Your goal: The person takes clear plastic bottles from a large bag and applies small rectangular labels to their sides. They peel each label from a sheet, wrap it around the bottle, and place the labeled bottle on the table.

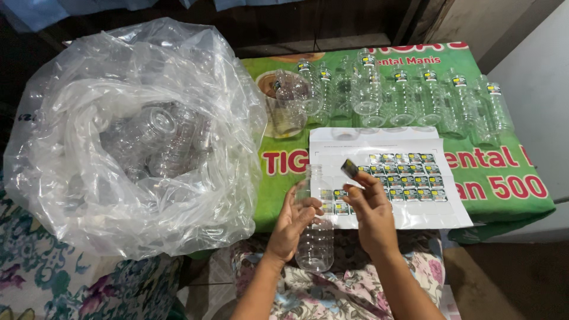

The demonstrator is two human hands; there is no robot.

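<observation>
My left hand grips a clear empty plastic bottle, held upright over my lap at the table's near edge. My right hand pinches a small dark sticker label between thumb and fingertips, just right of the bottle's neck. Under both hands lies a white sticker sheet carrying several rows of small labels. Along the table's far side stand several clear bottles with labels stuck near their tops.
A big clear plastic bag full of unlabelled bottles fills the left side. The table wears a green printed cover with red lettering. Flowered cloth covers my lap, and more of it lies lower left. A white wall is at the right.
</observation>
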